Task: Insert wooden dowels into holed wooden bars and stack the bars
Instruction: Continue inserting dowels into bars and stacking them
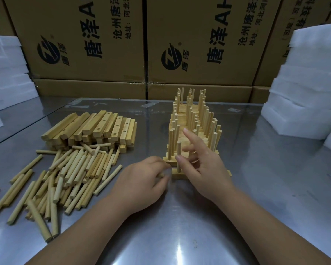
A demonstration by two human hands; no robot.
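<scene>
The right hand (203, 169) pinches an upright dowel (178, 150) standing in the left end of the front bar (177, 175), which lies on the counter (180, 226) just before the finished stack (195, 119). The left hand (143, 180) curls beside that bar end, its grip apparently closed on a spare dowel (161, 175). I judge the seating is underway; next, press it home and fill the remaining holes.

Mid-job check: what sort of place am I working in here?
Probably a small factory or packing workshop: printed cardboard cartons stacked along the back, piles of white foam blocks at both sides, and bulk heaps of loose dowels and holed bars on a steel-topped table.
</scene>
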